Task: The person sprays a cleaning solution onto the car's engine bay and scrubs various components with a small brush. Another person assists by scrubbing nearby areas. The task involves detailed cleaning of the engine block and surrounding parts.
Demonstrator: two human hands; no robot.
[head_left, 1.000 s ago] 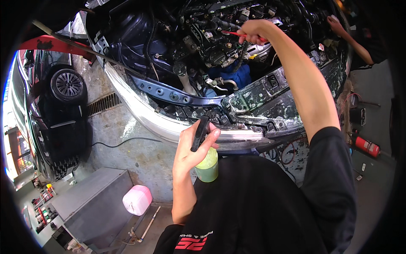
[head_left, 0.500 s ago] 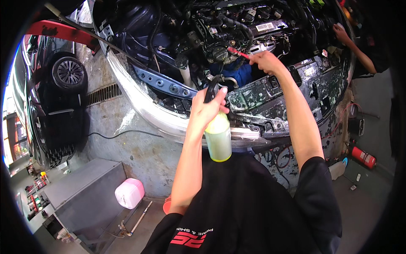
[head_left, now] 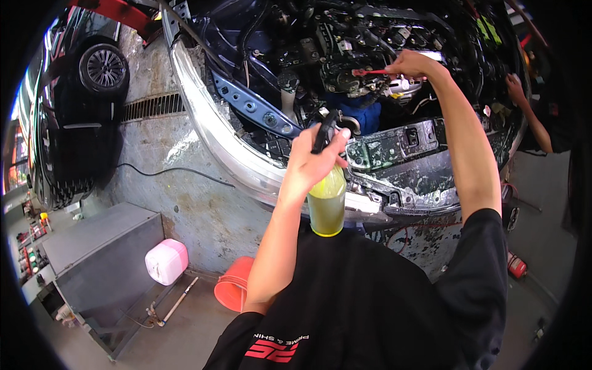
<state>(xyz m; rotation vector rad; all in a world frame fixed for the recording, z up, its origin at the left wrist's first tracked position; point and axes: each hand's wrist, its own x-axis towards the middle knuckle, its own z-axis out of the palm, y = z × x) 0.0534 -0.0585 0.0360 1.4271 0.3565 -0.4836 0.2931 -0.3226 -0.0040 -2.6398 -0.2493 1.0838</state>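
At the open front of a car, above its engine bay [head_left: 382,40], I watch two bare hands at work, one on each of two tools. The left hand [head_left: 316,151] is closed around the neck of a trigger spray bottle [head_left: 327,206], its thumb lying by the black head; whether the trigger is pressed I cannot tell. The bottle, part filled with yellow-green liquid, is held between the person's shirt [head_left: 364,290] and the bay's front panel [head_left: 394,145]. The right hand [head_left: 410,64] is curled shut on the handle of a slim red brush [head_left: 373,72], whose head lies over the engine casing; contact is not resolved at this scale. I judge the step in hand to be brushing engine parts, with the spray at the ready; the next move would call for a firm right grip, short strokes between the hoses, and a bottle held clear of the brushing arm. By count, I find one spray bottle, one brush, one blue cloth-like wrap [head_left: 365,117] below the engine casing, one co-worker's hand [head_left: 514,89] at right, one pink jug [head_left: 166,262], one orange-red bucket [head_left: 231,287], one red fire extinguisher [head_left: 517,266], one floor grate [head_left: 153,108] and one clearly visible wheel [head_left: 103,68] on a second car.
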